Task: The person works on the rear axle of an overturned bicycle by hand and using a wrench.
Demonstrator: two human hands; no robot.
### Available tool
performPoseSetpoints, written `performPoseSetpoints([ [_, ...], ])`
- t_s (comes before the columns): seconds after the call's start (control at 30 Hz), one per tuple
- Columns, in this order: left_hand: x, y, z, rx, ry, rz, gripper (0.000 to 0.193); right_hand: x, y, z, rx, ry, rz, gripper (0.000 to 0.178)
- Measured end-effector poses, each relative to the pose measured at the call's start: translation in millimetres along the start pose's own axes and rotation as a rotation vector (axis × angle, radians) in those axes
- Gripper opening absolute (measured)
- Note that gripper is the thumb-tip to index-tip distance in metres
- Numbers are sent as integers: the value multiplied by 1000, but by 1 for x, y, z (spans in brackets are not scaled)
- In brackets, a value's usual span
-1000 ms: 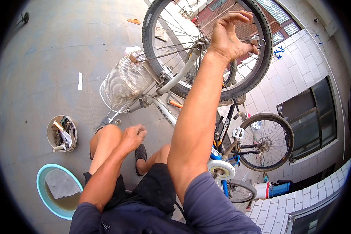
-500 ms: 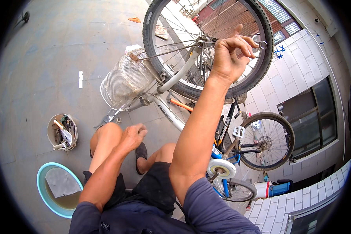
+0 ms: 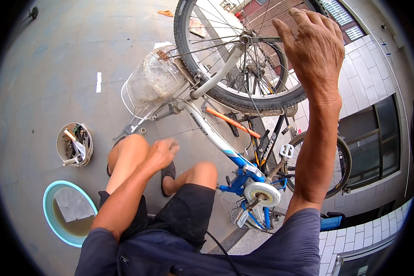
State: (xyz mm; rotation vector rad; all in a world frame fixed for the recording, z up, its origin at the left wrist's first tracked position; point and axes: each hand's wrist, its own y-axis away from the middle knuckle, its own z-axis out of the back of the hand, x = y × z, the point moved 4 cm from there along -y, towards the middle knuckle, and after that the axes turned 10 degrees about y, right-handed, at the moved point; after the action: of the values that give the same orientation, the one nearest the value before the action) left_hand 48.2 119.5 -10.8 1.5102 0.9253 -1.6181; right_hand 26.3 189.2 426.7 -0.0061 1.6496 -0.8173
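An upside-down bicycle's wheel stands in front of me, held in a silver fork. A wrench sits on the axle nut and points right, its far end hidden behind my right hand. That hand is raised with its back toward me, thumb and fingers apart; whether it touches the wrench is not visible. My left hand is beside my left knee, fingers curled inward and tips blurred; anything inside them is hidden. White and blue, the bicycle's frame runs down to a crank with a pale round guard.
A wire basket is on the bicycle's left side. At left stand a tool bucket and a turquoise basin of murky water. Another bicycle stands at right by the tiled wall. A sandal lies far off.
My right hand has moved right and turned its back to me, its fingers opening from a curl near the wrench's ring end. The left hand stays by the knee. The view has shifted slightly.
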Motion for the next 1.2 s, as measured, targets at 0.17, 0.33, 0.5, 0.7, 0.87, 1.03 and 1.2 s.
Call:
performPoseSetpoints([
  [0.17,-5,0,2,-4,-9,28,25,-42,29,-25,739,-101,-157,44],
  [0.33,-5,-1,-1,-3,-41,1,26,-29,70,-13,823,-76,-286,46],
  [0.5,-7,0,4,-11,-40,21,26,9,133,-14,854,-237,-509,38],
  [0.7,-13,2,11,15,-34,53,26,94,173,-10,800,-568,-889,29],
  [0.87,-12,2,8,-16,-65,3,26,164,183,-35,776,-975,-1157,28],
  [1.03,-10,-4,14,-40,27,64,33,208,147,-42,872,-1299,-1341,34],
  [1.2,-98,-49,43,-284,154,-262,57,229,158,-94,863,-1314,-1077,47],
])
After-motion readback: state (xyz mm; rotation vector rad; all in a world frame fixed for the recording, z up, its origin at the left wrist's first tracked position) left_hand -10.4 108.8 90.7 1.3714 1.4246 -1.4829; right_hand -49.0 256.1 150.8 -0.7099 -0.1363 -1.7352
